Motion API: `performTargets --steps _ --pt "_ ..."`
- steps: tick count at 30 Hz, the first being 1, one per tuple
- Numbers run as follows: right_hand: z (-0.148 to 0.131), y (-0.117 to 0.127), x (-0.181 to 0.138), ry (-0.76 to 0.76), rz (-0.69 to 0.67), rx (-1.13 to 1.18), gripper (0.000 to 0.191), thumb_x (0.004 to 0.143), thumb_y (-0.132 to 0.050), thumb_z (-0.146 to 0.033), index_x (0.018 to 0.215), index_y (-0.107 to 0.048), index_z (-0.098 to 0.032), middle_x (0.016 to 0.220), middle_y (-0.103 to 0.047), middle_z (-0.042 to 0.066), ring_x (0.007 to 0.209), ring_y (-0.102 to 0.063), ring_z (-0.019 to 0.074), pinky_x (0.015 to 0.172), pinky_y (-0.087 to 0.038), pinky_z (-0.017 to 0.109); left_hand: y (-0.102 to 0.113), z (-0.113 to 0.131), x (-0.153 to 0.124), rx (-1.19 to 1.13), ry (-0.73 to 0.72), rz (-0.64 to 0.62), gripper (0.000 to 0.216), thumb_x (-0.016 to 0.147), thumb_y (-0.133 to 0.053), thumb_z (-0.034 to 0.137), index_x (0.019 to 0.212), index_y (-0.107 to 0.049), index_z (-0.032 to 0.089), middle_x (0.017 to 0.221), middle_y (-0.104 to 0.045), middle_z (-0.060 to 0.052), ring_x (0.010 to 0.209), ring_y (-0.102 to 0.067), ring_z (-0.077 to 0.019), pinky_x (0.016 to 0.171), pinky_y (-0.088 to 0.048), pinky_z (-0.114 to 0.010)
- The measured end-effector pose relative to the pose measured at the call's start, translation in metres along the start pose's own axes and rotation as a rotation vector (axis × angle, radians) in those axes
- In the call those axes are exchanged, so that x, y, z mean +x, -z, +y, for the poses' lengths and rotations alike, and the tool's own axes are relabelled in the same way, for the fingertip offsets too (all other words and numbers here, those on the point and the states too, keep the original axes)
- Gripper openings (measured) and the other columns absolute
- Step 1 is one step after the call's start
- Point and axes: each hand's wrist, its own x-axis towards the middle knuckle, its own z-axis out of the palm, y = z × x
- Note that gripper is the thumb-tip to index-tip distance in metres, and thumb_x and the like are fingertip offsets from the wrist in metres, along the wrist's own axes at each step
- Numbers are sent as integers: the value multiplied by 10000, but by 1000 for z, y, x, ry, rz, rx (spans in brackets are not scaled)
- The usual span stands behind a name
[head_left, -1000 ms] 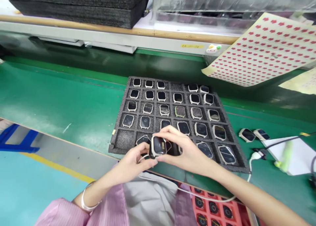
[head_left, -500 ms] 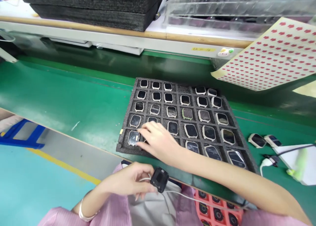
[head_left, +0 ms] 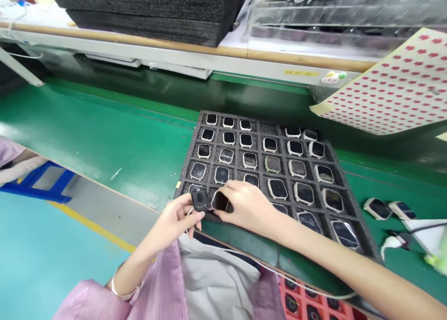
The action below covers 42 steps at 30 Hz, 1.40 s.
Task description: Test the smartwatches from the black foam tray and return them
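Head cam: LH (head_left: pixel 175 219) holds blk block (head_left: pixel 200 198), RH (head_left: pixel 247 206) grips 1 watch (head_left: pixel 220 202).

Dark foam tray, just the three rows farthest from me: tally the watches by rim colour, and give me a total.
Pale-rimmed watches: 16
Green-rimmed watch: 1
Total in those three rows of the foam tray: 17
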Motion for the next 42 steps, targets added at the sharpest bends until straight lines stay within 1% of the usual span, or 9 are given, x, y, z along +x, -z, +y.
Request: performTargets --steps 3,6,12,15,18,20,29,34,42 --pt "17 12 -11 -6 168 299 228 798 -678 -304 956 -657 -141 830 -632 52 739 -614 188 680 -494 290 -5 -1 5 29 40 -68 271 833 -635 309 1005 -522 133 607 -515 35 463 -442 -67 434 -391 -176" --pt "15 15 -25 95 255 423 305 814 -661 -277 1087 -609 -150 952 -620 73 837 -607 194 754 -508 305 -13 -4 9 48 52 -144 261 820 -646 265 1010 -520 137 611 -484 50 479 -413 -61 446 -329 -175" --pt "2 3 -35 174 185 220 358 864 -583 -240 1207 -551 -141 1124 -553 150 1013 -548 265 842 -501 422 -26 -11 16 82 -5 -174 458 732 -736 229 1128 -516 162 739 -451 41 602 -389 -81 529 -317 -199" --pt "6 -1 -34 174 171 190 367 877 -551 -210 1240 -532 -155 1166 -541 159 1051 -548 275 865 -503 444 -31 -11 18 122 -56 -132 374 780 -688 269 1104 -538 155 827 -513 6 677 -451 -108 604 -370 -223" --pt "11 -5 -36 176 153 260 387 889 -545 -223 1271 -509 -170 1132 -552 136 1022 -571 255 853 -519 417 -35 -12 20 127 -95 -60 203 840 -611 273 985 -567 138 881 -577 -29 789 -523 -148 708 -409 -253" --pt "12 -10 -38 177 152 353 395 892 -559 -235 1279 -499 -180 1104 -553 114 994 -579 231 833 -529 376 -37 -14 21 123 -92 -34 170 849 -598 271 939 -574 129 858 -596 -36 802 -548 -163 724 -423 -263" --pt "11 -31 -41 194 233 619 499 852 -612 -170 1319 -442 -214 1069 -528 85 931 -583 196 788 -538 337 -39 -17 15 0 -25 -22 240 824 -644 349 843 -587 117 802 -629 -58 812 -602 -194 825 -453 -323" --pt "9 -31 -41 173 234 664 485 844 -631 -180 1298 -466 -222 1044 -532 81 927 -578 205 782 -537 357 -38 -16 15 7 -21 -27 248 825 -648 347 890 -599 113 863 -645 -75 873 -605 -211 829 -452 -314" --pt "9 -31 -42 155 222 658 455 858 -624 -208 1290 -481 -215 1039 -537 82 920 -582 200 792 -531 355 -39 -16 15 17 -10 -24 308 808 -660 404 889 -609 112 827 -645 -69 804 -612 -198 810 -464 -319"
